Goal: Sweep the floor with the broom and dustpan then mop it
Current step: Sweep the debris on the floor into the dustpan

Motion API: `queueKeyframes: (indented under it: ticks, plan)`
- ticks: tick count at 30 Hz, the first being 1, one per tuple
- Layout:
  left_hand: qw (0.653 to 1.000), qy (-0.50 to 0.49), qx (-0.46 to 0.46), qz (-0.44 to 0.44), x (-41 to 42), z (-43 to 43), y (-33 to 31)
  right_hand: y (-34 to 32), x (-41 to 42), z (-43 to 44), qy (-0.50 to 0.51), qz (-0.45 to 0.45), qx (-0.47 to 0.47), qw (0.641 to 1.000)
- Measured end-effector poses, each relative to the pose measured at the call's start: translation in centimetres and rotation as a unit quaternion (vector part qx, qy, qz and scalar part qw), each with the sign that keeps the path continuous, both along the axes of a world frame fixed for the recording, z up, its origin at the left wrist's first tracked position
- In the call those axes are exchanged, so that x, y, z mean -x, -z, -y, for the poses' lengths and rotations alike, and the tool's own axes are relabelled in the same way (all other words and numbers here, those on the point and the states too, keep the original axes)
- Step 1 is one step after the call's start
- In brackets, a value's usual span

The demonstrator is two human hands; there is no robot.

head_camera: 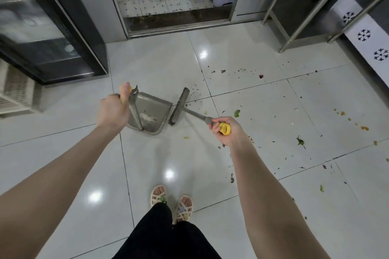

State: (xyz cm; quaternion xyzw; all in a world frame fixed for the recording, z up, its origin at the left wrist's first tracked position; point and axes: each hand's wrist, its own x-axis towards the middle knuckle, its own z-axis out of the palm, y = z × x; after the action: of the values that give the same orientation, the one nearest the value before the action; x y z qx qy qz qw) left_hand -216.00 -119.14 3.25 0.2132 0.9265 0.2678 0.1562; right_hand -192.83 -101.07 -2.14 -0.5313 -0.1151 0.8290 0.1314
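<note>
Head-worn view, steeply down onto floor (157, 65)

Your left hand (113, 109) grips the dustpan (150, 114) handle; your right hand (225, 130) grips the broom (179, 109), its bristles just beside the pan's open edge. Scraps (299, 141) litter the floor (263, 65) to your right.

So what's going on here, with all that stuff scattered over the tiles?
A person is sweeping a tiled floor. Their left-hand grip holds the long handle of a grey dustpan, which rests on the floor with a little pale debris in it. Their right-hand grip holds the broom, whose head sits right at the pan's open edge. Leaf scraps and crumbs lie scattered across the tiles to the right, so the sweeping isn't finished. No mop is in view.
</note>
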Motion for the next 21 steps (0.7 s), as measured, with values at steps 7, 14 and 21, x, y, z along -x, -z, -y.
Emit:
queueKeyframes:
  ticks: [7,14,21]
  plan:
    - [1.000,0.010,0.007,-0.017,4.6,-2.8,1.0,0.8,5.8,-3.0,-0.016,-0.011,0.014,1.000]
    - [0.999,-0.008,0.007,0.036,11.6,-8.7,2.5,2.5,13.2,-7.9,0.004,0.013,0.023,1.000]
    - [0.997,0.046,0.034,0.050,15.9,-14.7,3.5,3.8,17.1,-13.1,-0.001,0.084,0.022,0.996]
